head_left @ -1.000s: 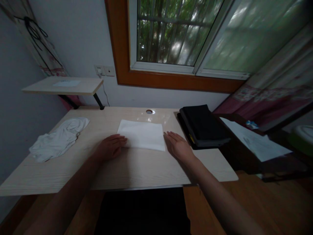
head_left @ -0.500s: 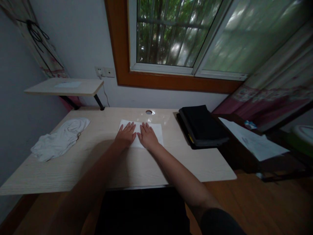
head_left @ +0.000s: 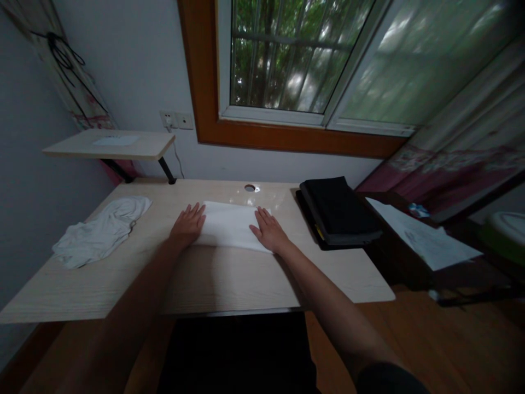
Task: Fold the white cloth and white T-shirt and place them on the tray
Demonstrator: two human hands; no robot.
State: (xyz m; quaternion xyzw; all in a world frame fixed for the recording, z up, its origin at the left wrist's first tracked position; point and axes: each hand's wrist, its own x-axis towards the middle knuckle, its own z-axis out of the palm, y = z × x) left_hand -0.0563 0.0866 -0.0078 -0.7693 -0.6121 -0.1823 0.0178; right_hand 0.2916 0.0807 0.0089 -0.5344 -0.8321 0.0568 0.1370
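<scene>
A white cloth (head_left: 229, 225), folded into a flat rectangle, lies on the pale wooden desk (head_left: 254, 284). Flat at its left end is my left hand (head_left: 189, 224), fingers stretched out. My right hand (head_left: 269, 230) rests palm down on the right end, its thumb spread toward the middle. Neither hand grips anything. At the left of the desk lies a crumpled white cloth (head_left: 102, 230), apart from my hands.
Black folders (head_left: 340, 210) are stacked at the desk's right. A raised shelf (head_left: 77, 145) with a paper stands at the back left. Beyond the right edge, a dark side table holds a white sheet (head_left: 418, 232). A window (head_left: 299, 60) is behind.
My hands have slid apart from the middle of the folded cloth, the left one to its left end and the right one to its right end. The cloth's middle is now uncovered.
</scene>
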